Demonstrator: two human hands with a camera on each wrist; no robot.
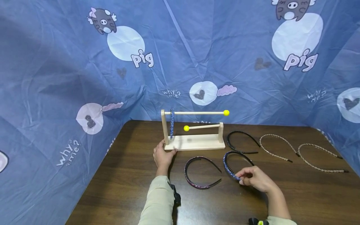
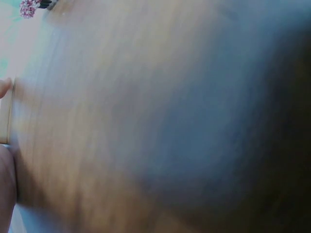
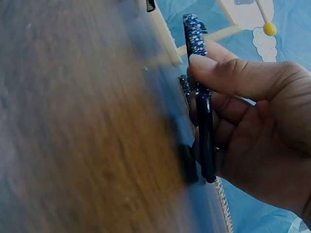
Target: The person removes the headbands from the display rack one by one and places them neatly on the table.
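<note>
My right hand pinches a blue glittery headband near one end. In the right wrist view the thumb presses on the headband's sparkling side, and its smooth dark end runs down along the curled fingers. The left hand holds the left front corner of a wooden headband stand, thumb along the front edge. Another blue glittery headband hangs on the stand's upper rod, near the left post. Only bits of the left hand show at the edge of the left wrist view.
A pink-purple glittery headband lies in front of the stand. To the right lie a black headband and two beige braided headbands. Yellow balls cap the upper rod and the lower rod. Blue printed cloth hangs behind the table.
</note>
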